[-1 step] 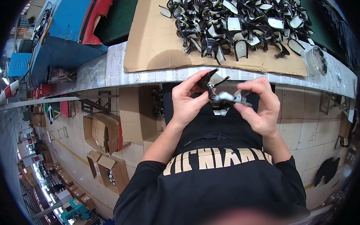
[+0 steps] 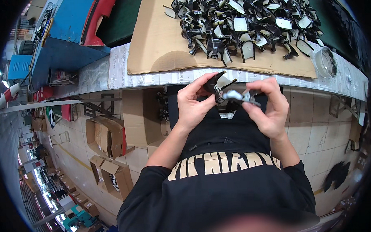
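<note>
In front of my lap, my left hand [image 2: 195, 102] pinches a glossy dark shoe heel [image 2: 222, 82], its cupped white face turned up and to the right. Close beside it, my right hand [image 2: 271, 109] has thumb and fingers closed on a small grey and pale-blue object [image 2: 238, 97]. Motion blurs that object, so its kind is unclear. Its left end is at the lower end of the heel; whether they touch I cannot tell. Beyond my hands, a heap of similar dark heels [image 2: 241, 25] with white faces covers much of a cardboard sheet [image 2: 159, 55].
The cardboard lies on a bench [image 2: 151, 79] with a pale printed covering. A round clear tub [image 2: 326, 62] stands at its right, a blue machine housing [image 2: 69, 50] at its left. Open cartons [image 2: 106, 137] sit on the tiled floor at lower left.
The blurred object in my right hand has turned slightly, and the right fingers have shifted a little. My left hand and the heel stay nearly still.
</note>
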`<action>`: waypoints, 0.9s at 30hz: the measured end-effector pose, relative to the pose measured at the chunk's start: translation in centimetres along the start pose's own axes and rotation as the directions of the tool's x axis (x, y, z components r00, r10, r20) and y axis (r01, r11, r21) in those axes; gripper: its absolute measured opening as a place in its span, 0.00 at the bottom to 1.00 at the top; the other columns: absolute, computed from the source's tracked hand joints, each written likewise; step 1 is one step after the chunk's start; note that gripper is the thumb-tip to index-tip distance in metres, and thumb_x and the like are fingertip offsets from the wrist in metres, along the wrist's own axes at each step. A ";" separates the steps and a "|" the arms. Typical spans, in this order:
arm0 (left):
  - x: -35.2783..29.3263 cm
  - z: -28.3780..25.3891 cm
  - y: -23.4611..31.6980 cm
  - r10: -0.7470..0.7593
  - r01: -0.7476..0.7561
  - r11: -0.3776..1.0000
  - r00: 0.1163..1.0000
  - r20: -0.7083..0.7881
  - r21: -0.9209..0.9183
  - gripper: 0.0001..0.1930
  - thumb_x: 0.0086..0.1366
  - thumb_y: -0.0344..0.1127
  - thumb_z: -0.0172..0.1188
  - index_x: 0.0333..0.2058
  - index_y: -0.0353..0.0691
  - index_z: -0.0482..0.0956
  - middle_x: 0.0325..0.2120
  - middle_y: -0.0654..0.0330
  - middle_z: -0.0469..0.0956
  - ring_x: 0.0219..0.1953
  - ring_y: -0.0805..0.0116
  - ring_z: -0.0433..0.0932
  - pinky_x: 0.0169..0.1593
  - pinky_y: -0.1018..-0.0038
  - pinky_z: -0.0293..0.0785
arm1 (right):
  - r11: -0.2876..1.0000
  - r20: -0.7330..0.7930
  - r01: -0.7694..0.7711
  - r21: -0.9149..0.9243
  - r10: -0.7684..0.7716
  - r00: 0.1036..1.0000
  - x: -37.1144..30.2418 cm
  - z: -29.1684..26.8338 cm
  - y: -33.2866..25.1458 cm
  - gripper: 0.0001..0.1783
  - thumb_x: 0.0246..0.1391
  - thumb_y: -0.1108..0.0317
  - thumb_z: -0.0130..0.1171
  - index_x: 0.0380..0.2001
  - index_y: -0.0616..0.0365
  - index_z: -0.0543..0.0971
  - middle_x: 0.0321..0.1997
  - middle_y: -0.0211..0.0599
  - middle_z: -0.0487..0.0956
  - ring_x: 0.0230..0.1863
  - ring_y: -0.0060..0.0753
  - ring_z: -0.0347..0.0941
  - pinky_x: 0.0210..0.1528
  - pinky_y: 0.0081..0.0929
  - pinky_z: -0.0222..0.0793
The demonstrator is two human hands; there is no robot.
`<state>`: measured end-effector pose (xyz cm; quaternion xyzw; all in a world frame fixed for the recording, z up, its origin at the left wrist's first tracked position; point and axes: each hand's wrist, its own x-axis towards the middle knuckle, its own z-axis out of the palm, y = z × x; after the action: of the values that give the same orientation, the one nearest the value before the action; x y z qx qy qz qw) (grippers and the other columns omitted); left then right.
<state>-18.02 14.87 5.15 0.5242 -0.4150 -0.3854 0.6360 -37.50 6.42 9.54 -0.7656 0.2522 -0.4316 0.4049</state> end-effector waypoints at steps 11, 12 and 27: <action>-0.5 0.3 0.5 -0.037 0.034 0.991 0.999 0.017 0.129 0.30 0.50 0.18 0.64 0.56 0.36 0.79 0.39 0.62 0.84 0.36 0.82 0.79 0.41 0.82 0.77 | 0.981 -0.079 0.051 -0.189 -0.067 0.995 0.5 1.4 1.2 0.22 0.39 0.77 0.72 0.42 0.58 0.82 0.37 0.33 0.82 0.36 0.33 0.71 0.40 0.27 0.67; -0.6 0.3 0.5 -0.038 0.036 0.991 0.999 0.017 0.129 0.30 0.50 0.18 0.64 0.56 0.36 0.79 0.39 0.62 0.84 0.36 0.82 0.79 0.41 0.82 0.77 | 0.974 -0.099 0.067 -0.215 -0.090 0.991 0.7 1.4 1.2 0.22 0.39 0.77 0.72 0.42 0.58 0.82 0.37 0.33 0.82 0.36 0.34 0.71 0.41 0.28 0.67; -0.7 -0.1 -0.4 -0.189 0.200 0.952 0.980 0.068 -0.231 0.32 0.56 0.13 0.63 0.61 0.28 0.69 0.46 0.53 0.81 0.43 0.71 0.83 0.45 0.78 0.81 | 0.960 -0.090 0.078 -0.270 -0.106 0.990 -0.2 1.9 2.0 0.20 0.38 0.75 0.72 0.40 0.56 0.82 0.33 0.31 0.81 0.32 0.34 0.70 0.40 0.31 0.63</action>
<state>-18.16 15.52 4.69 0.4739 -0.3268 -0.5046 0.6434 -36.02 6.32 7.21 -0.8005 0.2927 -0.4515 0.2641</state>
